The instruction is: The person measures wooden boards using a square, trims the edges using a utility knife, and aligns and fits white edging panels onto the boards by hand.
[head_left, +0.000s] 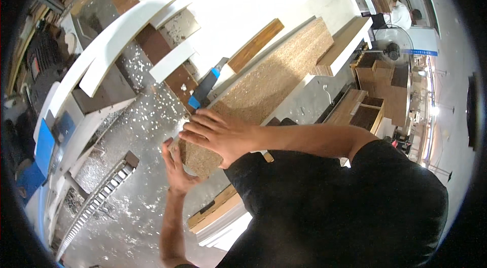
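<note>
Pale chips point(139, 73) litter the grey floor point(137, 204) of a cluttered workshop. Above it, a long speckled chipboard piece point(261, 93) slants from the hands up toward the right. At its near end, the left hand point(178, 170) is half open, thumb and fingers spread around the corner; how firmly it grips, I cannot tell. The right hand point(218, 135) lies wide across the same end, fingers extended, just beside a dark tool with blue ends point(205, 88).

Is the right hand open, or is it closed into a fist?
Open: the right hand lies with its fingers extended across the near end of the chipboard, not curled in.
</note>
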Demonstrator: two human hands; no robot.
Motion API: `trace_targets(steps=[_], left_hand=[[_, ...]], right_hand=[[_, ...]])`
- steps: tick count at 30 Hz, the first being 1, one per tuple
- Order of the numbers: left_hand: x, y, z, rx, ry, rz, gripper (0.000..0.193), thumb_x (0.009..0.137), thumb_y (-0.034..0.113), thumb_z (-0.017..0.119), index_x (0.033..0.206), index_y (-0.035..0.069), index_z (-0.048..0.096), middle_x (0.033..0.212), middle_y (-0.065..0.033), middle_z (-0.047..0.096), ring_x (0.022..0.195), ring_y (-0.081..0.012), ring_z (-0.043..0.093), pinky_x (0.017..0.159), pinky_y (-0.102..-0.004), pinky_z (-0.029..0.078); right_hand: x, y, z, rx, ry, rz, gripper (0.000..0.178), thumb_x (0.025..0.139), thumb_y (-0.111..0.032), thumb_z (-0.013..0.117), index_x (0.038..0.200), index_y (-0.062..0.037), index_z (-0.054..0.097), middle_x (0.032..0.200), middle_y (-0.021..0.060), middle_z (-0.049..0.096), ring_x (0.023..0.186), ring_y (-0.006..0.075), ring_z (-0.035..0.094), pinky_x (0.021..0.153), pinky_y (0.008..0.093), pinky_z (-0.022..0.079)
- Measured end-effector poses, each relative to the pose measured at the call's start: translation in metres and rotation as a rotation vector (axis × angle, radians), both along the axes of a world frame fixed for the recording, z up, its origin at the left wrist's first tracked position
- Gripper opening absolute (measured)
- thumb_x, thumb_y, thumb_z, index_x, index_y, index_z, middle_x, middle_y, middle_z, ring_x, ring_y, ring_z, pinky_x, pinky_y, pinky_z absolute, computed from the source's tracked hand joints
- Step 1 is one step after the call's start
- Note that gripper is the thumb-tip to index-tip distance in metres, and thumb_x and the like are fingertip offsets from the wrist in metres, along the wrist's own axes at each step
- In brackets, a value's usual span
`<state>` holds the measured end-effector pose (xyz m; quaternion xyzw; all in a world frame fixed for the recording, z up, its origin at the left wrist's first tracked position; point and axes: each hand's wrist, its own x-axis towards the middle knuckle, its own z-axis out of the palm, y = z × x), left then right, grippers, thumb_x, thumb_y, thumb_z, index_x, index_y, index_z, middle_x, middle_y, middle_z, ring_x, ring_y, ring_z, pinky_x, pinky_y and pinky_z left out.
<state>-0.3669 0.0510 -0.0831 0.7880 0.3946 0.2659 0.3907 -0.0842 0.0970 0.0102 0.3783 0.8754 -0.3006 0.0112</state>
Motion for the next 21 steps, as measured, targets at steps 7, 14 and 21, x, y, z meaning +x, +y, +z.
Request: trace_targets(steps=[7,14,21], left_hand=[[-0.002,-0.004,0.045,0.028,0.005,0.001,0.142,0.065,0.071,0.097,0.174,0.015,0.027,0.169,-0.0330,0.023,0.154,-0.0548,0.034,0.115,-0.0681,0.044],[0.011,0.000,0.110,0.022,0.061,0.014,0.138,0.065,0.074,0.096,0.173,0.018,0.032,0.166,-0.0358,0.026,0.151,-0.0558,0.038,0.111,-0.0703,0.045],[0.028,-0.008,0.191,0.007,0.141,0.048,0.140,0.067,0.073,0.095,0.167,-0.002,0.033,0.156,-0.0304,0.039,0.149,-0.0497,0.039,0.116,-0.0667,0.037]], right_hand=[[0.067,-0.083,0.082,-0.057,0.163,-0.769,0.107,0.086,-0.071,0.078,0.167,-0.0078,0.045,0.163,0.0260,0.044,0.158,0.0440,0.035,0.130,0.0606,0.023],[0.188,-0.157,-0.007,-1.283,1.968,-1.949,0.099,0.099,-0.082,0.051,0.170,-0.0135,0.041,0.170,0.0224,0.043,0.161,0.0344,0.035,0.133,0.0513,0.026],[0.176,-0.073,-0.066,-0.478,2.041,-1.674,0.131,0.083,-0.103,0.046,0.176,-0.0146,0.026,0.180,0.0158,0.030,0.162,0.0373,0.034,0.132,0.0565,0.028]])
